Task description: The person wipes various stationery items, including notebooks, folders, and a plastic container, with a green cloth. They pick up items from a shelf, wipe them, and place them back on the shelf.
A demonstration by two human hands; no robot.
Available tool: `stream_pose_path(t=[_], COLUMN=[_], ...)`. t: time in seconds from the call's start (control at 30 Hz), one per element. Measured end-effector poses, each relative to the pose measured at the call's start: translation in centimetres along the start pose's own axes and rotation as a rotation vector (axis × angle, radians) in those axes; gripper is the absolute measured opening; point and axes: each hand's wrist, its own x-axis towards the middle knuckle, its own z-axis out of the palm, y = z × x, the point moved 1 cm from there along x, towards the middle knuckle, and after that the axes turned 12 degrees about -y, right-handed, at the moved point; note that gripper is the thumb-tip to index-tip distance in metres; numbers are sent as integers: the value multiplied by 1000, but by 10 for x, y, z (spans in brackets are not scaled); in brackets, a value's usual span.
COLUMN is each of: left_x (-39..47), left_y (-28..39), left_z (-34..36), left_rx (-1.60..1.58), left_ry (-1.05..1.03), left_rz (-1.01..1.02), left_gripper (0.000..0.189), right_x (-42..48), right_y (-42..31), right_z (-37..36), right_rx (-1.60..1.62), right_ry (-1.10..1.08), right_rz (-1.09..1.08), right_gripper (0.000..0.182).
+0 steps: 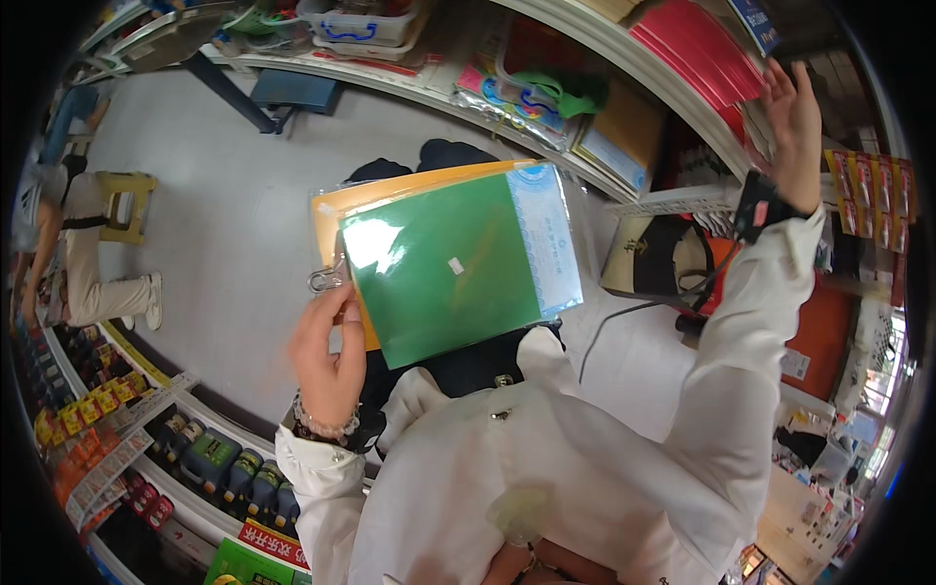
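My left hand [329, 358] pinches the left edge of a stack of flat items in clear plastic sleeves. On top lies a green sheet [446, 270] with a small white sticker. A blue-and-white printed sheet [548, 241] shows along its right side, and an orange-yellow sheet [431, 178] sticks out behind. A metal clip [327, 278] sits at the left edge, just above my fingertips. My right hand [793, 121] is raised at the upper right, holding nothing, beside a stack of pink-red paper items [698, 47] on a shelf.
A shelf unit [621, 62] curves across the top, with plastic bins [358, 25] lower down. A blue platform scale [296, 91] stands on the floor. Shelves with dark bottles [241, 468] are at lower left. Another person [88, 278] is at far left by a yellow stool [128, 205].
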Motion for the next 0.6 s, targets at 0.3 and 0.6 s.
stream_pose_path(t=[0.3, 0.6], left_x=[-25, -18], left_y=[-61, -64], left_z=[52, 59], left_rx=[-477, -520], left_ry=[-100, -22], left_rz=[-384, -406], left_gripper=[41, 31], right_x=[-209, -258], right_y=[211, 239], right_z=[5, 35], right_rx=[-583, -890], right_ry=[-576, -330], right_rz=[508, 222], right_gripper=[44, 26])
